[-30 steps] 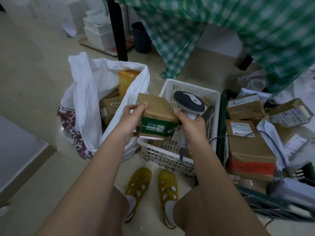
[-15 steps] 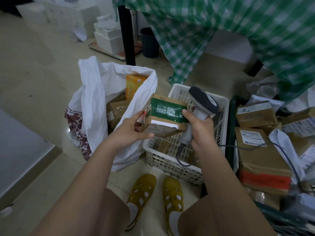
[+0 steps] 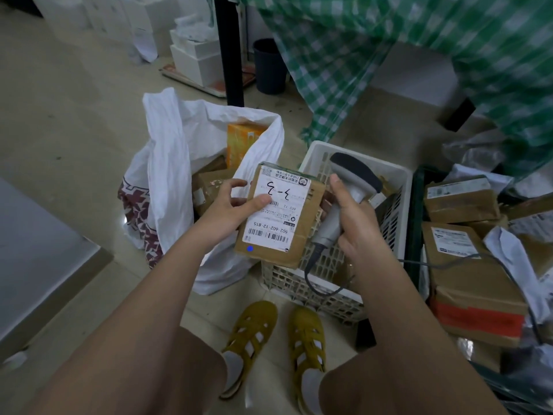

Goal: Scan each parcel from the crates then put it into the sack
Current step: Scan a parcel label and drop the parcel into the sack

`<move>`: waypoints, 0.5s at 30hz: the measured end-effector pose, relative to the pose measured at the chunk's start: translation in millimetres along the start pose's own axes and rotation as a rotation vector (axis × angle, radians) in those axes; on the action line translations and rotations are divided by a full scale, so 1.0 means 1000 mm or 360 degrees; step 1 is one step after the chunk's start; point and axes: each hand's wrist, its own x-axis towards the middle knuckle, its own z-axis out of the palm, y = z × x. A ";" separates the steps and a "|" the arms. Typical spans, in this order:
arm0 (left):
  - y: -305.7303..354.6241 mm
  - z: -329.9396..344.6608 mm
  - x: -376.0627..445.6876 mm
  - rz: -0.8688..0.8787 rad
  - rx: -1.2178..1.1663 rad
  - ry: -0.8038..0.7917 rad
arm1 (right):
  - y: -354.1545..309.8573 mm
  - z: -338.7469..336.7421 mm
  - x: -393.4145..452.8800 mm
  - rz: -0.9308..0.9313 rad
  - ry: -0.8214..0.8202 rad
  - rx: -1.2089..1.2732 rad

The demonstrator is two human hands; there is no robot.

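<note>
At the centre of the frame our left hand (image 3: 230, 206) grips a flat cardboard parcel (image 3: 279, 215), thumb pressed on its smooth white label. Our right hand (image 3: 354, 215) clasps the grey plastic scanner (image 3: 348, 191) by its handle, just beside the parcel's right edge. Behind them sits a white latticed plastic crate (image 3: 389, 211). Left of it a crinkled white woven sack (image 3: 179, 163) stands open, holding brown boxes. At right, a dark green crate (image 3: 414, 220) is heaped with taped cardboard parcels.
</note>
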 end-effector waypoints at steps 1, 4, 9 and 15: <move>0.001 0.000 -0.001 0.0000 -0.0032 0.0004 | -0.004 0.001 -0.002 -0.0026 -0.0037 0.0007; 0.000 0.000 -0.001 -0.0027 -0.0135 0.0058 | -0.009 0.000 -0.005 -0.0056 -0.0111 -0.0047; -0.002 -0.009 0.004 -0.0144 -0.0316 0.0216 | -0.002 -0.007 -0.008 -0.0037 -0.0157 -0.0234; -0.002 -0.007 0.006 -0.0125 -0.0390 0.0331 | 0.015 0.001 -0.012 -0.0093 -0.0220 -0.0297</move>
